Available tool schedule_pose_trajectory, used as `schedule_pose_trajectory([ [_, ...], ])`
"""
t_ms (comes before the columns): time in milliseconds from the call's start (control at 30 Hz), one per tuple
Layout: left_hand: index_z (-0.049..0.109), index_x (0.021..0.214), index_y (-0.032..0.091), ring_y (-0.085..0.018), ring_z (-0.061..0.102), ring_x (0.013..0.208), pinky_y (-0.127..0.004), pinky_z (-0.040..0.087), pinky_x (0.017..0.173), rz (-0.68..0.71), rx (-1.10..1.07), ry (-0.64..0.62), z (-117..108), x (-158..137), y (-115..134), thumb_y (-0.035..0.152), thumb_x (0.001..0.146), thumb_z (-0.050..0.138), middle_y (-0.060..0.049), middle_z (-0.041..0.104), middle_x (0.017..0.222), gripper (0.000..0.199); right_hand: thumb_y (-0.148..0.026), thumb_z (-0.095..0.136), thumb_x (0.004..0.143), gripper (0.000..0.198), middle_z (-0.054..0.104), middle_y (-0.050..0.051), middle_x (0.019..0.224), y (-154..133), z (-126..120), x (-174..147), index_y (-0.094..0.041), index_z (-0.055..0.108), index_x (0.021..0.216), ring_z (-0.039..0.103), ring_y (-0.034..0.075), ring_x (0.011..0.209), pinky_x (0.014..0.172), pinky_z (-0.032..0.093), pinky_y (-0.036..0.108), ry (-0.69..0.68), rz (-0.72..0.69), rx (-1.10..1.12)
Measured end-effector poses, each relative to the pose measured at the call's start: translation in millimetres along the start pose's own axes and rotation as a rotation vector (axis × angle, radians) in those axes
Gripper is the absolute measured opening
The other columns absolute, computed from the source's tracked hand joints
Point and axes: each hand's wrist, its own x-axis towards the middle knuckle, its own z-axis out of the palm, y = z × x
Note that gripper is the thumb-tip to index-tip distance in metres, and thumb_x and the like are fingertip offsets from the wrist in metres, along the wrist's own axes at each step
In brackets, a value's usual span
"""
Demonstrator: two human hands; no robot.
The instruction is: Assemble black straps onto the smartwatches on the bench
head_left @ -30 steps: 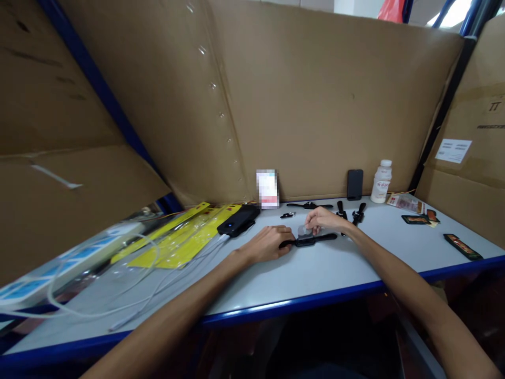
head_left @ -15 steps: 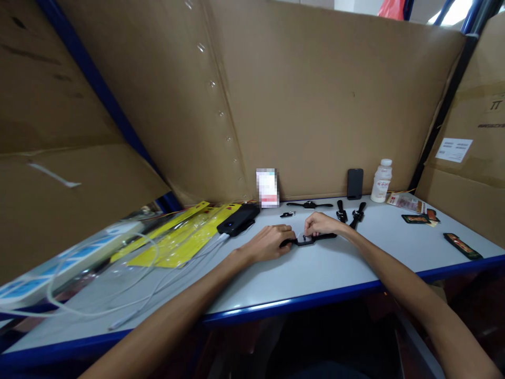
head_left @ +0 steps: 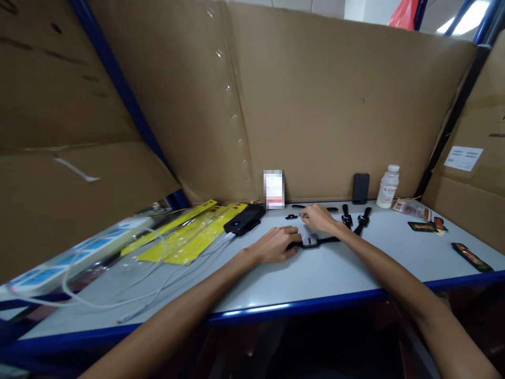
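Observation:
My left hand (head_left: 278, 244) is closed around the left handle of a black spokeshave (head_left: 310, 243) lying flat on the table. A small upright stud or screw shows at the tool's middle, and its right handle passes under my right forearm. My right hand (head_left: 317, 217) is farther back, fingers pinched together beside a small black and silver part (head_left: 292, 216); whether it touches that part or holds something is hidden. Behind this hand lies another spokeshave (head_left: 331, 209), partly covered. Two more black spokeshaves (head_left: 346, 217) (head_left: 363, 220) lie to the right.
Yellow packaging cards (head_left: 185, 239) with clear plastic, a black power bank (head_left: 243, 220), white cables and a power strip (head_left: 79, 252) fill the left side. A blurred screen (head_left: 273, 189), a dark phone (head_left: 361, 188) and a bottle (head_left: 388, 187) stand against the cardboard. Small packets (head_left: 471, 257) lie right.
My right hand has moved from the middle of the held spokeshave back toward the small black and silver part. The left hand keeps its grip. The view has shifted slightly.

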Motion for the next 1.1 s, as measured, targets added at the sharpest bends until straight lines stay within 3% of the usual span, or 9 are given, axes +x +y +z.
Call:
schedule_pose_trajectory([
  [133,0.068,0.106,0.021,-0.024,0.067,0.095,-0.032,0.049,0.075,-0.001,-0.006,0.001,-1.4,-1.0,1.2,0.019,0.088,0.058,-0.008,0.069,0.108,0.021,-0.006,0.063,0.088,0.022,0.074,0.021,0.122,-22.5,10.9,22.8,-0.013,0.078,0.103,0.059,0.034,0.129,0.1,0.047,0.037,-0.037,-0.126,-0.238],
  [400,0.068,0.104,0.021,-0.025,0.067,0.094,-0.033,0.05,0.075,0.003,-0.028,0.005,-1.0,-1.7,1.2,0.019,0.089,0.059,-0.007,0.067,0.106,0.018,-0.003,0.055,0.093,0.025,0.073,0.024,0.119,-29.1,23.1,40.9,-0.007,0.077,0.105,0.06,0.032,0.127,0.11,0.039,0.041,-0.084,-0.213,-0.396],
  [533,0.068,0.106,0.021,-0.025,0.067,0.094,-0.033,0.049,0.075,0.003,-0.023,0.003,-0.5,-1.5,0.6,0.019,0.09,0.059,-0.008,0.068,0.107,0.019,-0.013,0.053,0.099,0.025,0.074,0.02,0.116,-22.0,7.3,20.1,-0.011,0.077,0.107,0.067,0.028,0.111,0.092,0.047,0.033,-0.022,-0.18,-0.327],
  [667,0.069,0.107,0.021,-0.025,0.067,0.097,-0.032,0.049,0.075,0.012,-0.012,0.014,1.1,-1.2,-1.4,0.019,0.09,0.059,-0.008,0.068,0.107,0.019,-0.02,0.059,0.099,0.021,0.077,0.011,0.094,-11.2,-11.0,-20.8,-0.017,0.078,0.092,0.07,0.024,0.09,0.074,0.043,0.029,-0.018,-0.165,-0.166],
  [867,0.071,0.105,0.022,-0.024,0.068,0.097,-0.031,0.05,0.077,0.026,-0.045,0.028,2.1,-1.2,-4.6,0.019,0.091,0.057,-0.007,0.069,0.105,0.02,-0.014,0.058,0.099,0.021,0.074,0.011,0.1,-4.8,-11.7,-70.4,-0.017,0.078,0.096,0.066,0.022,0.093,0.076,0.039,0.03,-0.029,-0.244,-0.206],
  [1100,0.07,0.104,0.022,-0.023,0.067,0.095,-0.03,0.048,0.075,0.012,-0.04,0.017,0.7,-2.1,-3.6,0.016,0.092,0.057,-0.006,0.069,0.104,0.019,-0.014,0.052,0.101,0.025,0.072,0.012,0.099,-8.6,-5.8,-78.5,-0.016,0.076,0.097,0.064,0.023,0.097,0.075,0.038,0.031,-0.071,-0.307,-0.301],
])
